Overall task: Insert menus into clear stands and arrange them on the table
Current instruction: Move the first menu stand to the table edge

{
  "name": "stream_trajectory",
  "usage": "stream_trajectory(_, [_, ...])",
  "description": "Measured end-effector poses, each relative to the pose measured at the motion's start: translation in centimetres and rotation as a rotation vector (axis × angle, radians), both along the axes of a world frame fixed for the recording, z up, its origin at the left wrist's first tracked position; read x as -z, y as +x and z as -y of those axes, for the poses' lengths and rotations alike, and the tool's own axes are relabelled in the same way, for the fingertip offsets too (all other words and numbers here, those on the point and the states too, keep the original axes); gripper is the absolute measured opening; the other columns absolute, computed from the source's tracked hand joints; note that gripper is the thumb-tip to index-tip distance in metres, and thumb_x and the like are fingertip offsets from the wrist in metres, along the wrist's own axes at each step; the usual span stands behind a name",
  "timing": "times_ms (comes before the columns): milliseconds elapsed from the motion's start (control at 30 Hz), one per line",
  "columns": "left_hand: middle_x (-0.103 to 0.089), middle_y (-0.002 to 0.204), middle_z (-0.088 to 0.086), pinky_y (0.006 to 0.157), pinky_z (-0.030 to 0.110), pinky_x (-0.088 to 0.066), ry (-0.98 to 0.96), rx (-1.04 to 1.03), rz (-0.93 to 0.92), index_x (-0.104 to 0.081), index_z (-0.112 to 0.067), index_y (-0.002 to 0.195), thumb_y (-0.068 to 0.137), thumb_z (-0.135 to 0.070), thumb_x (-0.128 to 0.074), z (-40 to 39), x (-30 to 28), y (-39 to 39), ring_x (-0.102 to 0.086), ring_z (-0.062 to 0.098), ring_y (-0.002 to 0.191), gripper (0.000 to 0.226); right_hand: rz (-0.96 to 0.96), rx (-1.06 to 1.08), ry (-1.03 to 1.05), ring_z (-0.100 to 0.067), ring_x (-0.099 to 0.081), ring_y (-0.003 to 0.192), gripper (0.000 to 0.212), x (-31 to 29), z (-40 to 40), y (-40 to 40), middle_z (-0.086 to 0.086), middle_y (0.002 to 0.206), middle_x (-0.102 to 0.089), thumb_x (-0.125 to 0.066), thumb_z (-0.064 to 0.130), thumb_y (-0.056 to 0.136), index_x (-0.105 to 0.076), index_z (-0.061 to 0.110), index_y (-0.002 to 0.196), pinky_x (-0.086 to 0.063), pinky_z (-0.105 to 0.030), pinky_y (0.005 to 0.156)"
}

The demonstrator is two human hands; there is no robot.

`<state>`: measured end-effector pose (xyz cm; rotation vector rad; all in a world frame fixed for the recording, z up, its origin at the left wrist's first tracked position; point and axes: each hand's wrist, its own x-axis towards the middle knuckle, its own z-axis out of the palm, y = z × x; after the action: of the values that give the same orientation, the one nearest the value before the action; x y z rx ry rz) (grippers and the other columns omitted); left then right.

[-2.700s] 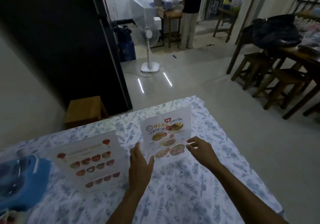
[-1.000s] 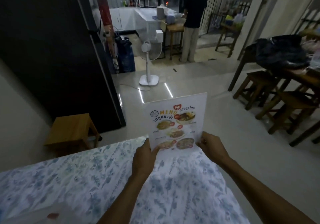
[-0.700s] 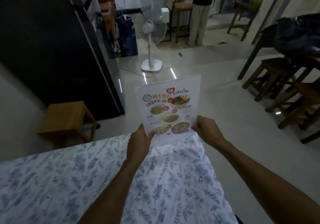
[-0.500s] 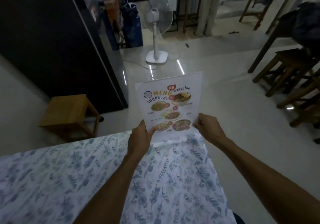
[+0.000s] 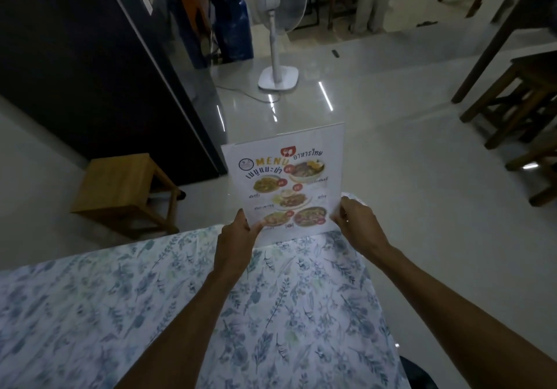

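Menu in clear stand [image 5: 286, 182]: upright, at table [image 5: 180, 313] far edge, 12 o'clock. Left hand [image 5: 236, 242] fingers pinching lower-left corner; right hand [image 5: 355, 223] fingers gripping lower-right. Risk: base set overhanging edge, tipping to floor [image 5: 407, 147].

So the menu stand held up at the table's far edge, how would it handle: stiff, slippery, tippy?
The menu stand is probably stiff: it stays flat and upright though the left hand and right hand pinch only its bottom corners. Its glossy clear face suggests a slippery grip. Tall and thin, it may tip easily near the table edge.
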<state>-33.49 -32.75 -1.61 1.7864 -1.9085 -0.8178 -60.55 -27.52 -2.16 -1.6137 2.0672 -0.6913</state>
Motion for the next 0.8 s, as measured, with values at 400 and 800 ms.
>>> stream_trajectory(400, [-0.065, 0.118, 0.000, 0.079, 0.043, -0.060, 0.008, 0.001, -0.160, -0.037, -0.024, 0.128, 0.090, -0.044, -0.068, -1.0, -2.0, -0.7, -0.066, 0.018, 0.099, 0.053, -0.060, 0.047, 0.053, -0.020, -0.066, 0.083, 0.010, -0.9, 0.0, 0.2, -0.004, 0.095, -0.071, -0.065, 0.014, 0.088, -0.067, 0.011, 0.098, -0.046, -0.025, 0.070])
stream_trajectory(800, [-0.056, 0.134, 0.006, 0.090, 0.036, -0.049, -0.025, -0.005, -0.112, -0.028, -0.019, 0.147, 0.094, -0.045, -0.061, -3.9, -5.5, 2.7, -0.058, 0.021, 0.113, 0.068, 0.021, 0.204, 0.035, -0.024, -0.067, 0.094, 0.036, -5.5, -4.0, 2.4, -0.009, 0.111, -0.071, -0.072, 0.020, 0.086, -0.058, 0.008, 0.117, -0.051, -0.032, 0.079])
